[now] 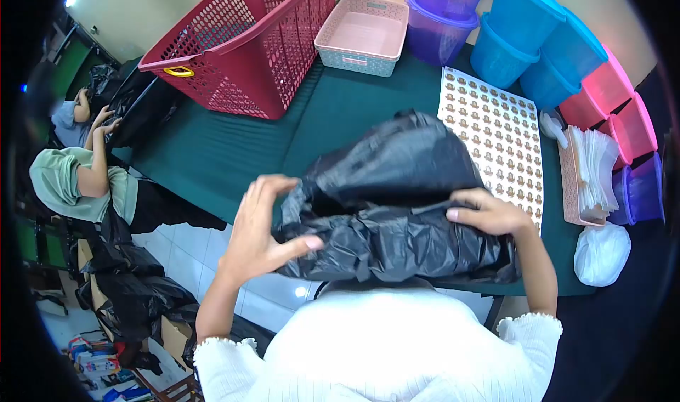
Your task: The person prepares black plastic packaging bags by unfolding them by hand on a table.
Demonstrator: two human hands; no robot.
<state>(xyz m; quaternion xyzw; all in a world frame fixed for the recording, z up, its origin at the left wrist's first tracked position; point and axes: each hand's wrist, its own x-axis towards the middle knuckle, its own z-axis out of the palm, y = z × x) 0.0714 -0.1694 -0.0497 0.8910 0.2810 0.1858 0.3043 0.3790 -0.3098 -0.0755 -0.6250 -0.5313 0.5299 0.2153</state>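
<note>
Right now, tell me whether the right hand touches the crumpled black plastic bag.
Touching: the head view shows the right hand gripping the crumpled black plastic bag.

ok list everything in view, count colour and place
black bag: 1, black, near table edge, between both hands
table: 1, dark green top
laundry basket: 1, red, far left of table
small basket: 1, pink, far middle
purple tubs: 2, purple, stacked, far side
blue tubs: several, blue, far right
pink tubs: several, pink, right edge
sticker sheet: 1, white with brown prints, beyond the bag
tray: 1, pink, holds white sheets, right
white bag: 1, white, near right corner
people: 2, left of table
left hand: open, thumb on bag
right hand: on bag's right top
</note>
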